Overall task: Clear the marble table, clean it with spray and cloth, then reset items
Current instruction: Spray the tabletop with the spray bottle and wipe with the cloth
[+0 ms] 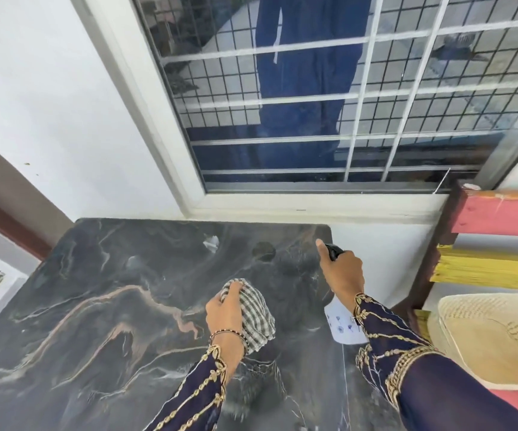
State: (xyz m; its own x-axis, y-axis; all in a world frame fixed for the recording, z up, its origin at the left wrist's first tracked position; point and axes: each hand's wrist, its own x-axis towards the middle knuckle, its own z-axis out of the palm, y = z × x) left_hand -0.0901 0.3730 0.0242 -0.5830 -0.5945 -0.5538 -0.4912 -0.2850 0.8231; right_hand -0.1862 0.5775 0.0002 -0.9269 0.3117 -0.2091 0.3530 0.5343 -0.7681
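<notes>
The dark marble table (102,306) with tan and white veins fills the lower left and middle of the head view. My left hand (223,309) grips a bunched grey-and-white checked cloth (256,312) just above or on the table's middle. My right hand (341,272) holds a spray bottle near the table's right edge: its black nozzle (334,251) points away from me, and its white body with small blue flower prints (343,326) shows below my wrist. My forefinger is stretched out along the nozzle.
A barred, meshed window (329,104) stands behind the table, above a white sill. To the right are a pink and yellow painted wooden frame (494,244) and a beige woven cushion (494,334). A white wall is at the left.
</notes>
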